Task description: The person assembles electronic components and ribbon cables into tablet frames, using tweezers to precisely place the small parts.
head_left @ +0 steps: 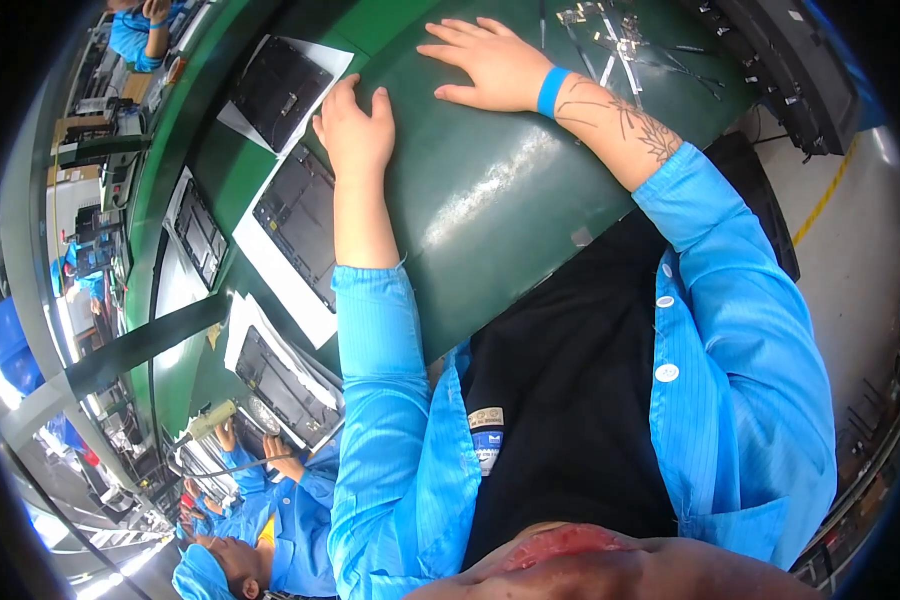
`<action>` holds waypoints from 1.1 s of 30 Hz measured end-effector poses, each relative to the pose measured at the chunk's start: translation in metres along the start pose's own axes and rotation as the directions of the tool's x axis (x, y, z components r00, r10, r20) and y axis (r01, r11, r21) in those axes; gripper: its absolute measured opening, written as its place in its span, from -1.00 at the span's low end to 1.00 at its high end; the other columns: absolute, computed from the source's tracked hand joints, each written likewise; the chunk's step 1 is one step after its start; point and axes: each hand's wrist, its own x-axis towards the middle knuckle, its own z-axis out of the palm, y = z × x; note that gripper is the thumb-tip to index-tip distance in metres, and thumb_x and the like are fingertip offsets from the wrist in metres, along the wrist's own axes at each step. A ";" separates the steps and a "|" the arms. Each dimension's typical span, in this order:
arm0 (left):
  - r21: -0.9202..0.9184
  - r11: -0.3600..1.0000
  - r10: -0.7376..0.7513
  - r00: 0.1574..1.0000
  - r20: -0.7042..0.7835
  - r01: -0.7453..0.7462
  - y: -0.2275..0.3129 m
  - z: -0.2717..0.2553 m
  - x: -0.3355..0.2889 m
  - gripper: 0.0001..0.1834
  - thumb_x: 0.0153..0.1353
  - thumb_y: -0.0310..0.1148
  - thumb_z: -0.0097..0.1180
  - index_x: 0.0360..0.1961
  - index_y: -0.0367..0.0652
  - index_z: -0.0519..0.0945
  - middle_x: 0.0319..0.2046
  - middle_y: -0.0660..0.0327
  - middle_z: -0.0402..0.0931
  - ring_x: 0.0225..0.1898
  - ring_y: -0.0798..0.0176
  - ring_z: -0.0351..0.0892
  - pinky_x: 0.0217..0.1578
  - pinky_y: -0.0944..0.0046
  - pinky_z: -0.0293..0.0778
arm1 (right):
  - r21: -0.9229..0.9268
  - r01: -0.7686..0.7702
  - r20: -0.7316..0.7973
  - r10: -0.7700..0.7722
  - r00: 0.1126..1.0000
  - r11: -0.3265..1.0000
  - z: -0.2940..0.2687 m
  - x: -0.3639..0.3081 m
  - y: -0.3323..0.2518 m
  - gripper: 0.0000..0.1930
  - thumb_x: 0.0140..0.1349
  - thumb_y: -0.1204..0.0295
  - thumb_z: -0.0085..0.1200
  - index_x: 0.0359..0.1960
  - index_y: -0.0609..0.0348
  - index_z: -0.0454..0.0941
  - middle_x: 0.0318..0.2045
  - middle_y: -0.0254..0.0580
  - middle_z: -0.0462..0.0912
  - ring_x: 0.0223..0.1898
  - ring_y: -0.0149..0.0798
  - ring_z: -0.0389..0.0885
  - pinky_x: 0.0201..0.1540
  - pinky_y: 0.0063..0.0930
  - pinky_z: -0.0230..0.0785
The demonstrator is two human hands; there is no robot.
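The fingertips of my left hand (pixel 355 125) curl over the far edge of the green mat (pixel 490 200), so I can't see what they press; they sit just beside a dark panel (pixel 300 225) on its white sheet. That hand is loosely bent and holds nothing. My right hand (pixel 485 65) lies flat and spread on the mat, empty, a blue wristband (pixel 551 91) at the wrist. Small metal parts (pixel 610 35) near it are hard to make out. Both forearms reach forward across the mat.

Glossy, scuffed green mat (pixel 500 190); blue cloth sleeves (pixel 380 400)
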 end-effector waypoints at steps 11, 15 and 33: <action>-0.029 0.999 0.019 1.000 0.006 -0.019 0.002 0.001 0.003 -0.49 0.28 -0.17 0.20 0.21 -0.15 0.54 0.24 0.05 0.51 0.37 0.00 0.39 0.47 -0.26 0.02 | 0.236 0.019 0.028 -0.027 0.999 0.972 -0.003 0.002 0.025 -0.49 0.32 0.20 0.21 0.29 0.00 0.53 0.49 -0.09 0.32 0.52 -0.04 0.22 0.58 0.07 -0.10; -0.051 0.998 0.030 1.000 0.003 -0.030 0.003 -0.002 0.002 -0.50 0.27 -0.19 0.20 0.19 -0.17 0.55 0.22 0.05 0.52 0.35 -0.01 0.42 0.47 -0.24 0.04 | 0.323 0.034 0.091 -0.067 0.994 0.946 -0.011 0.004 0.032 -0.52 0.31 0.27 0.21 0.26 0.02 0.55 0.48 -0.08 0.34 0.52 -0.03 0.23 0.58 0.09 -0.10; -0.075 0.996 0.042 0.999 0.003 -0.042 0.005 0.000 0.003 -0.49 0.26 -0.18 0.22 0.20 -0.15 0.55 0.26 0.00 0.50 0.36 -0.05 0.41 0.47 -0.22 0.06 | 0.293 0.087 0.200 -0.150 0.968 0.952 -0.037 -0.009 0.017 -0.43 0.26 0.32 0.25 0.32 0.08 0.48 0.49 -0.02 0.30 0.50 0.04 0.23 0.56 0.03 0.00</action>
